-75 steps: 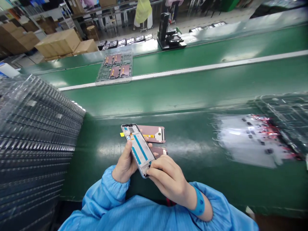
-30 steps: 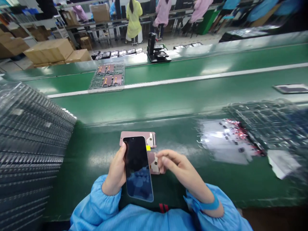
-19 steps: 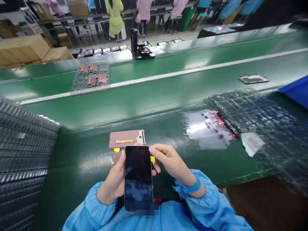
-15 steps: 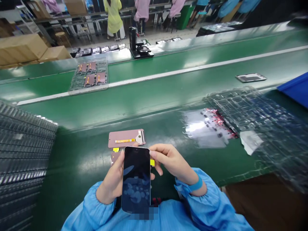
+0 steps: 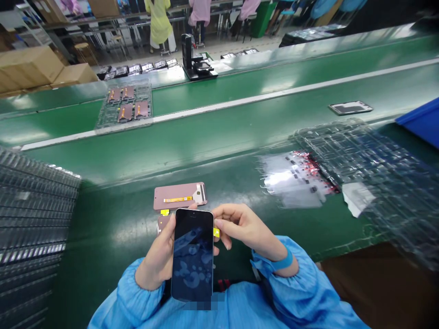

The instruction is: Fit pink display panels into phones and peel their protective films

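Observation:
A phone screen (image 5: 192, 256), black and glossy with reflections on its face, is gripped in my left hand (image 5: 158, 256), thumb along its left edge and fingers behind it. At its upper right edge my right hand (image 5: 236, 225) pinches with thumb and forefinger; whether it holds the edge or a thin film there is too small to tell. A yellow tab (image 5: 216, 232) sticks out beside the screen, under my right fingers. Beyond the hands lies a pinkish-brown screen panel (image 5: 171, 192) with an orange ribbon cable (image 5: 178, 199). Another panel is partly hidden behind my left hand.
Stacked clear trays (image 5: 34, 228) stand at left, more clear trays (image 5: 370, 155) at right beside a pile of clear film strips (image 5: 291, 180). A tray with several panels (image 5: 125, 103) sits on the conveyor (image 5: 222, 123), as does a phone frame (image 5: 350, 108). People sit and stand far behind.
The view has shifted slightly, and the reflections on the screen have changed with a small tilt. Both hands keep nearly the same places on the phone screen.

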The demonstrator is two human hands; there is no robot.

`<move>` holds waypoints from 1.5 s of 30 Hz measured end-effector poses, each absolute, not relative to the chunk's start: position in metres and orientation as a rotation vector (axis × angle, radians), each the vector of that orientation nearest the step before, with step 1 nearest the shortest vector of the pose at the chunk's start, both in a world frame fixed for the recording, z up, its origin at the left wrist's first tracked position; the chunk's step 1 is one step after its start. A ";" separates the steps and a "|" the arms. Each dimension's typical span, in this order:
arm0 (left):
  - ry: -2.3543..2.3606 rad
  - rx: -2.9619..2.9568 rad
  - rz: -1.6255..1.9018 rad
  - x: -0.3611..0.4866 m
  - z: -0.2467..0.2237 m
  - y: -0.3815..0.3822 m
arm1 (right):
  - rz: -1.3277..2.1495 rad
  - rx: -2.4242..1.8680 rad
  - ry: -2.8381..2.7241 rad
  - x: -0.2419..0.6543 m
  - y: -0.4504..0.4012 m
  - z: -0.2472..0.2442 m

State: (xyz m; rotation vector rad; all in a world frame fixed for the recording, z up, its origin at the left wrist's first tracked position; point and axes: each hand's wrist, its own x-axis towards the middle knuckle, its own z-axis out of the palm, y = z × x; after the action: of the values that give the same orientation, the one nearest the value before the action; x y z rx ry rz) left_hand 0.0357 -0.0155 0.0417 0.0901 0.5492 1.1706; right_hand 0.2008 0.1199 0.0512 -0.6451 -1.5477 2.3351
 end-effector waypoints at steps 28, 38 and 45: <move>0.514 0.118 1.113 0.038 0.045 -0.020 | 2.432 -0.566 -1.557 0.202 0.126 0.036; 0.502 0.089 1.125 0.051 0.037 -0.024 | 2.363 -0.613 -1.709 0.212 0.119 0.045; 0.488 0.129 1.058 0.050 0.023 -0.031 | 2.372 -0.578 -1.610 0.212 0.109 0.046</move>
State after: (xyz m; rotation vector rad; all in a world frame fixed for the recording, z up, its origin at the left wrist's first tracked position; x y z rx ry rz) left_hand 0.0504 -0.0306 0.0232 0.1292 0.4880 1.0581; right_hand 0.2117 0.1085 0.0463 -0.5776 -1.6101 2.3717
